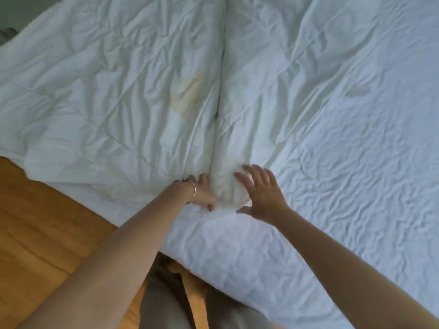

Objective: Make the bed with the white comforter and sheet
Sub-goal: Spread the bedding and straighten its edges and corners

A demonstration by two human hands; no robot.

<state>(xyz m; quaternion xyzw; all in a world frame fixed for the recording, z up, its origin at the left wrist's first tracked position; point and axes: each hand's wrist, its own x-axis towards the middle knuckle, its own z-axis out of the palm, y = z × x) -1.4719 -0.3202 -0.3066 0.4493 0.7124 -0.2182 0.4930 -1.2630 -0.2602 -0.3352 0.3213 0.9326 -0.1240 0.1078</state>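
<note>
A white comforter (123, 96) lies wrinkled across the bed, folded back on itself along a long crease that runs down the middle. A yellowish stain marks it near the crease. To the right lies the crinkled white sheet (356, 176) on the mattress. My left hand (203, 193), with a bangle on the wrist, grips the near end of the comforter's folded roll, its fingers dug into the fabric. My right hand (260, 192) is just right of it, fingers spread and straight over the roll's rounded end.
Wooden floor (42, 233) shows at the lower left, beside the bed's near edge (213, 264). My legs in grey trousers (166, 300) stand against that edge. A dark patch of floor or wall shows at the top left corner.
</note>
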